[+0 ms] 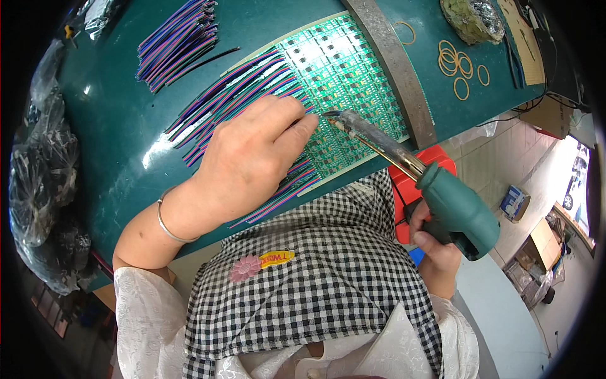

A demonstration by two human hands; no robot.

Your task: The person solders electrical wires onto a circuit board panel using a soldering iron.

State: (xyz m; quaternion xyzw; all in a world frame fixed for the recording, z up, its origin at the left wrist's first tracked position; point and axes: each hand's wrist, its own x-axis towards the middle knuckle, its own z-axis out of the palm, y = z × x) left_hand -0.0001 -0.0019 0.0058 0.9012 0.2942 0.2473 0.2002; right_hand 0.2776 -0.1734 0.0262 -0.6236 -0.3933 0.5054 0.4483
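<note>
A green circuit board panel point(344, 69) lies on the table with rows of small parts on it. Multicoloured ribbon wires point(237, 95) run side by side from its left edge. My left hand point(249, 148) is closed in a pinch over these wires, its fingertips at the board's edge; the held wire is mostly hidden under the fingers. In my right hand point(435, 249) is the handle of a green soldering gun point(457, 205). Its dark tip points left and stands close to my left fingertips, over the board.
A heavy metal bar point(401, 82) lies across the board's right side. Loose wires are bundled point(177, 44) at the far left. Several rubber bands point(454, 60) and a foil-like lump point(473, 22) are at the far right. Clear plastic bags point(44, 170) line the left edge. A red stool point(435, 158) stands below the table edge.
</note>
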